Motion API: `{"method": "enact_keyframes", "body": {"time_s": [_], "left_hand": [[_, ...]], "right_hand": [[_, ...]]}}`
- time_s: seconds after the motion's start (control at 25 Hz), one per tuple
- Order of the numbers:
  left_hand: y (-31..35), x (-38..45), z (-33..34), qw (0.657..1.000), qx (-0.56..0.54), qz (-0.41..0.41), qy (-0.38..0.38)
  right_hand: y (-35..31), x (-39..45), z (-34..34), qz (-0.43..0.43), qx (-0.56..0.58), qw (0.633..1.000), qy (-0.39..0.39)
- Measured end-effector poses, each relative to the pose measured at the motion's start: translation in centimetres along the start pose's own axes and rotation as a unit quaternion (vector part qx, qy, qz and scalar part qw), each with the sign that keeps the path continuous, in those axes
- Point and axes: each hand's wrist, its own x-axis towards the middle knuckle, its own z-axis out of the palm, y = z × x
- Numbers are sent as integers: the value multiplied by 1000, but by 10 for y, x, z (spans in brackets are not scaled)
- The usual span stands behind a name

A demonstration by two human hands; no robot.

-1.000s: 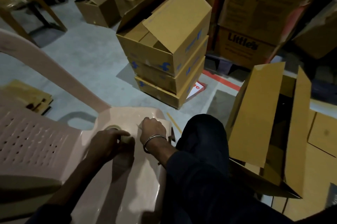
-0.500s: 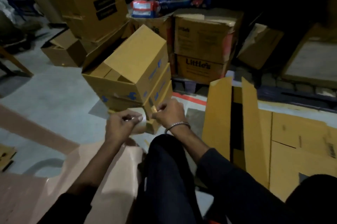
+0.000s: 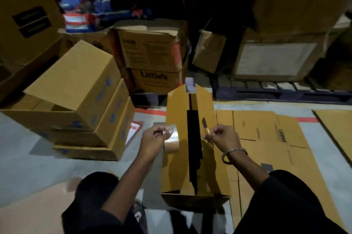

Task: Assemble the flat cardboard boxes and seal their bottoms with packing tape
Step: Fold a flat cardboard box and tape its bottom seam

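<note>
The box [image 3: 179, 157] in the middle is yellow-brown with a black gap down it. Left of it, the stacked boxes [image 3: 80, 104] are tan with blue marks. Behind it, a brown box [image 3: 154, 79] has black letters. The floor [image 3: 28, 172] is grey with a red line [image 3: 150, 112].

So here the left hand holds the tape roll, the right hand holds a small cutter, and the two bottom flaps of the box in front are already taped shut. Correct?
Not quite. The head view shows the flaps of the box untaped, with a dark gap open between them. The rest holds: the left hand has its grip on the tape roll, and the right hand holds the small cutter.
</note>
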Motion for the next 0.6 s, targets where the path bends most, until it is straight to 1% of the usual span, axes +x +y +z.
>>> {"method": "enact_keyframes", "body": {"time_s": [0.16,0.28,0.4,0.48,0.56,0.6], "left_hand": [[-53,-2,25,993,17,-105,-42],[-78,13,33,983,-11,-178,-29],[-83,31,43,979,-37,-199,-39],[-81,39,52,976,-38,-199,-76],[-83,47,60,971,-43,-198,-124],[-84,49,63,970,-42,-197,-136]], "right_hand": [[63,12,23,74,39,996,-39],[84,32,45,104,28,993,-52],[90,49,62,111,-1,993,-52],[94,58,71,115,-28,991,-65],[97,64,79,116,-84,986,-86],[97,67,81,119,-110,982,-96]]}}
